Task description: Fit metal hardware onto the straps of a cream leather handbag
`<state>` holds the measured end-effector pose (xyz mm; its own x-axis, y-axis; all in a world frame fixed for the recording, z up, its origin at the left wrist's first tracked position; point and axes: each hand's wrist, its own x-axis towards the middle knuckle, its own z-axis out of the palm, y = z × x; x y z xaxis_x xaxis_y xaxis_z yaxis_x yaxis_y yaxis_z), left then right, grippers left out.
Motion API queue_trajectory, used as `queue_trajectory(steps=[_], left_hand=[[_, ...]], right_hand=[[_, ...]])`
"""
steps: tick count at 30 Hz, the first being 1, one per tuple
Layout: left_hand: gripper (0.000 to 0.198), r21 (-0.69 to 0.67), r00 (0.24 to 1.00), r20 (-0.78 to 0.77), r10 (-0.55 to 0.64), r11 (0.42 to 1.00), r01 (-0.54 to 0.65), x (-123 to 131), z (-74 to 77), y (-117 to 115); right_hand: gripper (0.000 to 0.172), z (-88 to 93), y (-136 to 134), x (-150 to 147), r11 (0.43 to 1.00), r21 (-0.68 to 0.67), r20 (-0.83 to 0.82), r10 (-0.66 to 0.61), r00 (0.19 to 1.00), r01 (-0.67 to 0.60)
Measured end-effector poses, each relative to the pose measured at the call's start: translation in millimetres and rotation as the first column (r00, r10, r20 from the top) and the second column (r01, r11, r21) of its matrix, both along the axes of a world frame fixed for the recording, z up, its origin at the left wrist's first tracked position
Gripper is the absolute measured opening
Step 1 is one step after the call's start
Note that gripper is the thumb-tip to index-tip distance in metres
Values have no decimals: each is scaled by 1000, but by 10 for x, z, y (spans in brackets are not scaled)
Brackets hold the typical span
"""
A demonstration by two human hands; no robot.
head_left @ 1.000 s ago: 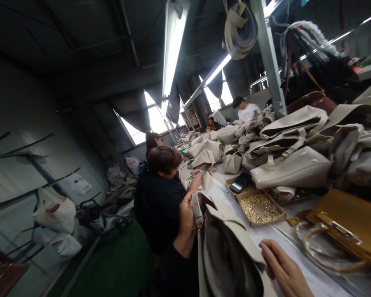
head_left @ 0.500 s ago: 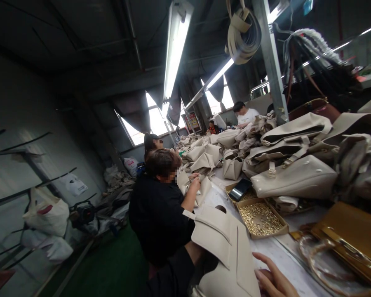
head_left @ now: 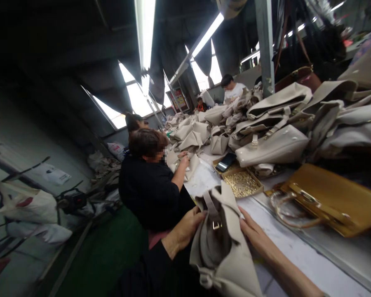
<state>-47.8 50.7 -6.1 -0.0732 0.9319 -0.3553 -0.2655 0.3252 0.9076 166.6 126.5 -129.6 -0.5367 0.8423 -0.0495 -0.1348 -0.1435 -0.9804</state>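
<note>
Your beige bag (head_left: 236, 270) has just been turned: half a second ago its flap side faced up and hid your left hand, and now its open mouth faces you, showing the grey inside and a short strap (head_left: 210, 204) with a gold-coloured buckle (head_left: 217, 225). Your left hand (head_left: 183, 232) is back in sight, thumb and fingers clamped on the left edge of the mouth. Your right hand (head_left: 252, 232) now lies against the bag's right side; its fingertips are partly hidden, so whether it grips cannot be told. In effect, the bag is steadied from both sides, with strap and lining within view.

The bag is held in front of you at the near edge of the white worktop (head_left: 289, 244). Just beyond it sits a shallow box (head_left: 251, 193) of small gold-coloured pieces (head_left: 238, 183); a mustard bag (head_left: 334, 202) lies to the right.
</note>
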Motion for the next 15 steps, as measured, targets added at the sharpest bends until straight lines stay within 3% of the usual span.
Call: queue_trajectory(steps=[4,8,12,15], left_hand=[[80,-53,996,-85,-26,998,22,178,-110,-152],[89,-134,999,-46,5,991,-11,180,-64,-252],[93,-50,988,-99,121,991,-126,256,62,-284],[101,71,985,-112,132,990,-124,400,168,-278]], right_hand=[[76,32,14,45,997,-51,-71,-65,995,62],[62,-6,45,69,995,-54,-109,-86,990,80],[57,53,58,68,990,-141,-248,-37,968,2],[55,29,-24,150,965,-263,-308,-105,946,21]])
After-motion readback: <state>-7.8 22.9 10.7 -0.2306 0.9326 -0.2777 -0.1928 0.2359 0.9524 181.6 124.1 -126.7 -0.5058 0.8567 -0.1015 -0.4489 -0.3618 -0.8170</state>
